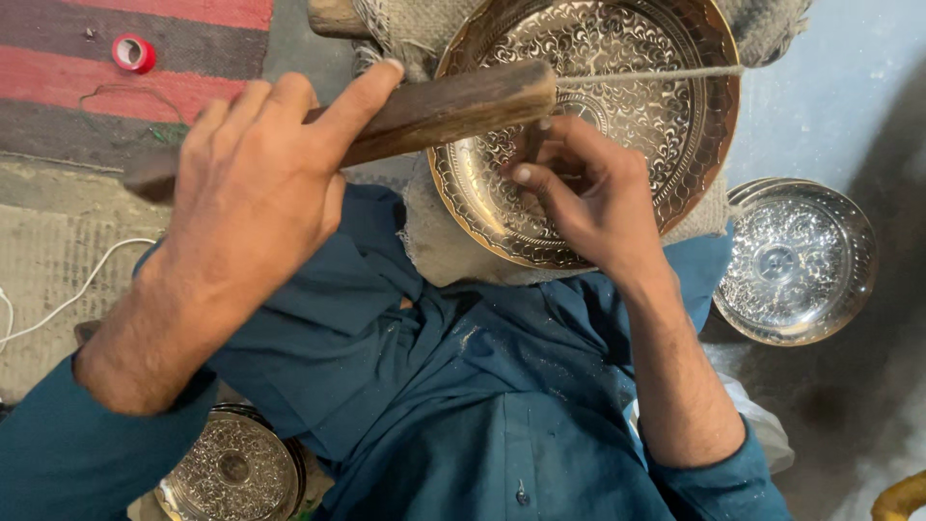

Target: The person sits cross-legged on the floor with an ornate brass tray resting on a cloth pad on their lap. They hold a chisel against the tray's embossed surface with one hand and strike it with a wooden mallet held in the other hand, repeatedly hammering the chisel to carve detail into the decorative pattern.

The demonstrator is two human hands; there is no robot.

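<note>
head view, looking straight down over the person's lap. left hand (256, 178) is wrapped around a wooden mallet (434, 111), forefinger stretched along the top of the shaft; the hand covers most of the handle, and the dark near end pokes out blurred at the left. the mallet head hangs over the rim of an engraved brass plate (656, 106). right hand (588, 188) rests on the plate's face, fingers pinched shut on a small chisel (533, 140); only a short dark stub shows above the fingers, its tip hidden. whether mallet and chisel touch is hard to make out.

the plate lies on coarse burlap cloth (434, 246) over the knees, its top edge cut off by the frame. a thin string (656, 73) crosses the plate from the mallet head to the right.

around: silver engraved plate (796, 260) on the floor at right, partly behind the forearm; another engraved plate (231, 473) lower left, half hidden by the teal sleeve (58, 463). red tape roll (133, 53) on a striped rug (116, 87); white cable (68, 299) at left, running out of frame.
</note>
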